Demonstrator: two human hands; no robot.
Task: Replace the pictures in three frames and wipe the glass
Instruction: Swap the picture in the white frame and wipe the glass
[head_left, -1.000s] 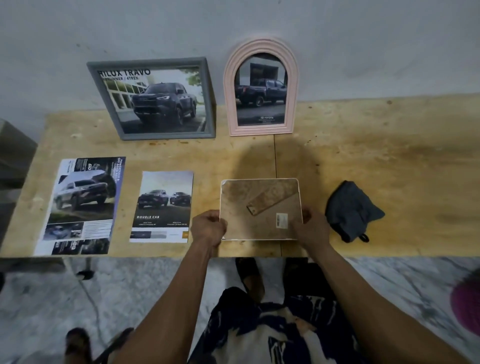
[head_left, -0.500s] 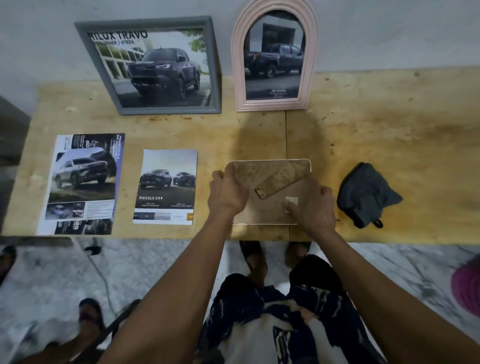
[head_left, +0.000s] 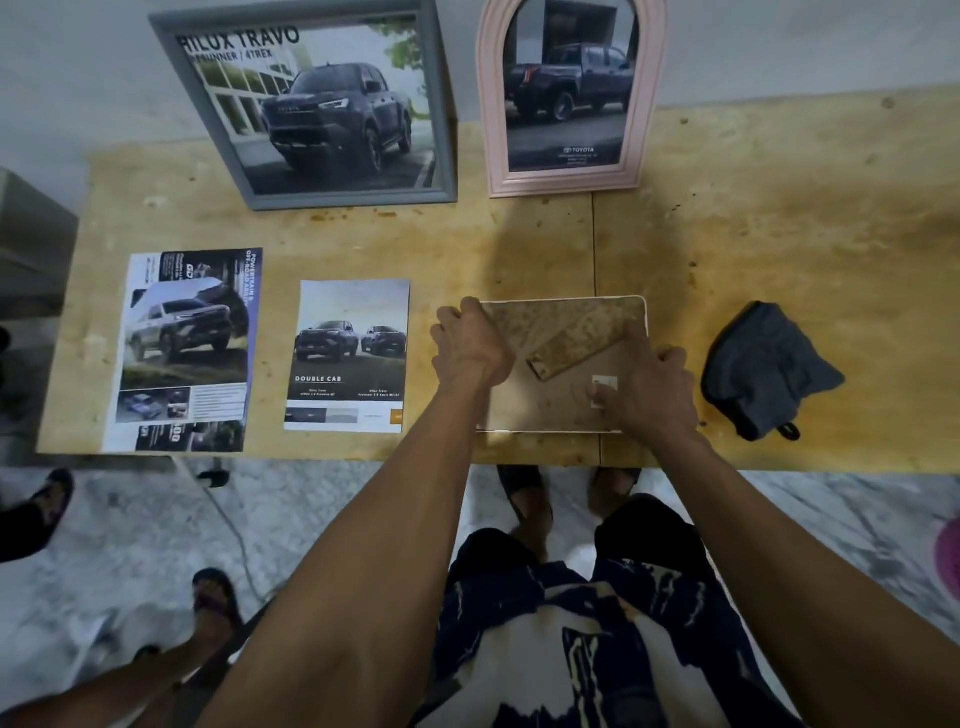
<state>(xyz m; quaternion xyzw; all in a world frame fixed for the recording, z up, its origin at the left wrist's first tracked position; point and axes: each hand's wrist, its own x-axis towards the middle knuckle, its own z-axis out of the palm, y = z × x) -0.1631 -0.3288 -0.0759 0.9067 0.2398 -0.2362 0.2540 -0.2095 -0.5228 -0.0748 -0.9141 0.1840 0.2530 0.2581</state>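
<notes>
Place: a plain room, kind unclear
Signs: stained bare plywood table (head_left: 779, 218) mid-frame, grey plastered wall (head_left: 779, 41) above, marbled floor (head_left: 130, 545) below

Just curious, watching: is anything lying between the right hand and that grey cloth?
Nothing visible. The right hand rests on the face-down frame, and the cloth lies to its right on the table, with only bare wood between them.

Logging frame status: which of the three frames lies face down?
The white frame under both hands, cork back up. The grey frame and pink arched frame lean against the wall.
</notes>
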